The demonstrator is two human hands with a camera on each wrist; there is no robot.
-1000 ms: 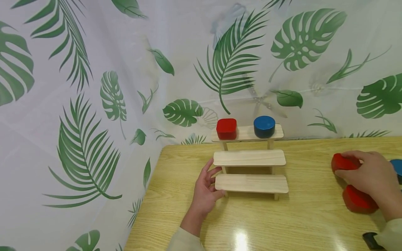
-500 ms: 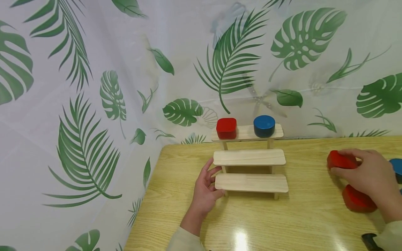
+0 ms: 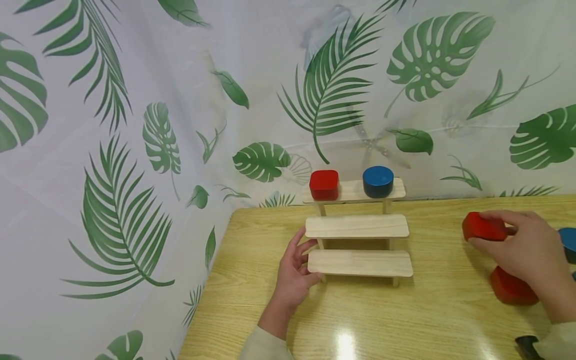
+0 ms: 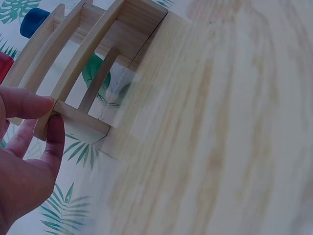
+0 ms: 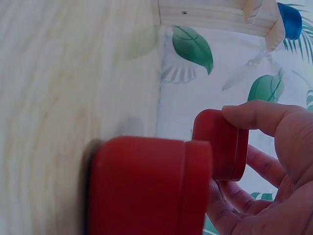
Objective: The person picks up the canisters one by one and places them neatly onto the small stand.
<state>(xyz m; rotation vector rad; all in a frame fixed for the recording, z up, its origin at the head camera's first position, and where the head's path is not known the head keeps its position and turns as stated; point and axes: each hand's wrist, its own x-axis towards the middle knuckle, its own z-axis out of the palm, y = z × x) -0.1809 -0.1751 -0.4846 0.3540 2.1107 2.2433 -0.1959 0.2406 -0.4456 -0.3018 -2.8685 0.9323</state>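
A leaf-printed backdrop (image 3: pixel 270 55) fills the upper and left parts of the head view, and a wood-grain table (image 3: pixel 441 320) spreads across the lower right. Near the centre stands a three-tier wooden shelf (image 3: pixel 357 226). The person's left hand (image 3: pixel 292 280) pinches the left end of its lowest tier, thumb above and a finger beneath; a light, steady pinch should brace it without tilting it. At the right, the right hand (image 3: pixel 531 245) grips a red box (image 3: pixel 482 227) between thumb and fingers. The box seems raised off the table, so an even hold on its sides would best prevent slipping. A second red box (image 3: pixel 513 287) sits close below that hand, calling for wrist clearance. On the top tier, a squarish red box (image 3: pixel 324 185) and a round blue box (image 3: pixel 378 182) stand apart, and any jolt to the shelf could shift them.
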